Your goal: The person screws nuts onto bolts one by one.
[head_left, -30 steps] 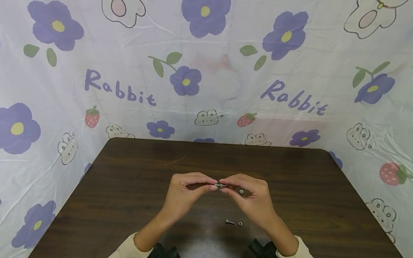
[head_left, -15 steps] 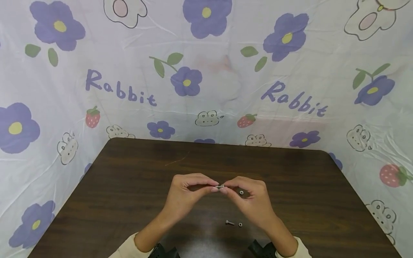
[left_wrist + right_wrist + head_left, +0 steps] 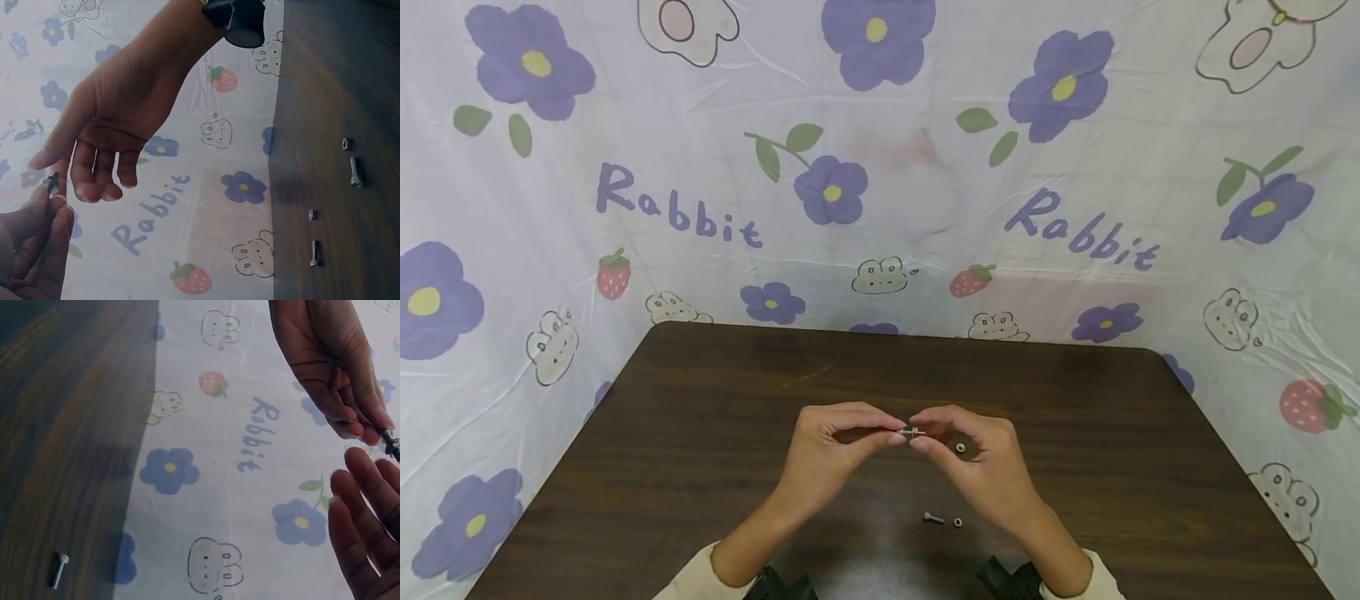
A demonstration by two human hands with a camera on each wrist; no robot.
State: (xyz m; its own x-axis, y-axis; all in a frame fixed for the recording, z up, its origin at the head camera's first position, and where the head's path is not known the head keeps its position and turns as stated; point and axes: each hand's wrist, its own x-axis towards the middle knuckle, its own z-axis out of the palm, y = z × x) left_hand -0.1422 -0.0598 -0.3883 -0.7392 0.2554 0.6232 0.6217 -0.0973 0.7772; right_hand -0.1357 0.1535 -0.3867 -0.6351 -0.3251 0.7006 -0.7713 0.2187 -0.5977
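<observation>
My left hand (image 3: 827, 446) pinches a small metal bolt (image 3: 907, 432) between thumb and forefinger, above the table. A nut (image 3: 915, 432) sits around the bolt's shank, which points toward my right hand. The right hand (image 3: 988, 454) has its thumb and forefinger spread on either side of the bolt's free end, tips apart. In the left wrist view the bolt (image 3: 52, 182) stands out from the left fingertips, just under the right thumb. The right wrist view shows the right hand's fingers (image 3: 350, 531) loosely extended.
On the dark wooden table (image 3: 700, 400) lie a loose bolt (image 3: 933, 518) and a nut (image 3: 958, 523) near the front. Another nut (image 3: 960, 448) lies behind the right hand, and a second bolt (image 3: 356, 173) shows in the left wrist view. A patterned cloth (image 3: 880, 125) surrounds the table.
Half a second ago the right thumb and forefinger were closed in on the bolt's end; now they are spread apart around it. The left hand keeps its pinch almost in place.
</observation>
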